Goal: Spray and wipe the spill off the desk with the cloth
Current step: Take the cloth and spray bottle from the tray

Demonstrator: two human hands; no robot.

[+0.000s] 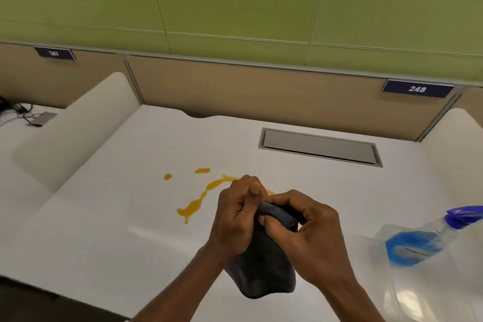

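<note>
An orange-yellow spill [201, 198] runs in a wavy streak across the white desk [117, 238], with two small drops beside it. Part of the streak is hidden behind my hands. A dark grey cloth [264, 269] hangs bunched above the desk's front half. My left hand [235, 219] and my right hand [311, 232] both pinch its top edge, fingers closed on the fabric. A clear spray bottle [418, 240] with blue liquid and a blue nozzle lies tilted at the right edge, untouched.
A grey metal cable flap [320, 148] is set into the desk at the back right. White curved dividers [78, 125] flank the desk on both sides. A beige back panel carries a "248" sign [417, 89]. Cables and a small device [39, 119] lie on the neighbouring desk at left.
</note>
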